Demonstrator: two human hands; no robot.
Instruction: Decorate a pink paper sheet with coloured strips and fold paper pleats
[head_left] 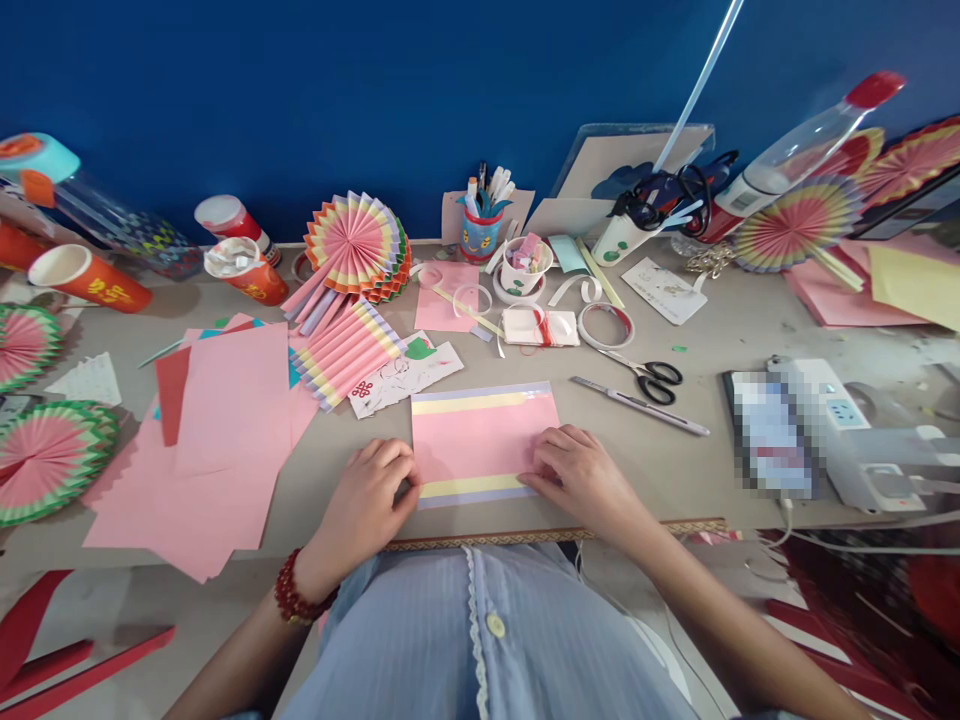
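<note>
A pink sheet [476,437] with yellow and lavender strips along its long edges lies flat on the table in front of me. My left hand [375,490] is at its left edge, fingers curled together on the border. At the right edge, my right hand [574,470] has thumb and fingers pinched on the paper near the lower corner. Beyond the sheet are a pleated pink paper [349,352] and a white card [409,375]. To the right lie a utility knife [639,405] and black-handled scissors [656,380].
Pink sheets [232,400] pile up at left beside green-edged paper fans [56,462]. Cups, tape rolls [606,326] and a pen holder [481,235] stand toward the blue wall. A phone [772,435] and power strip [840,410] sit at right.
</note>
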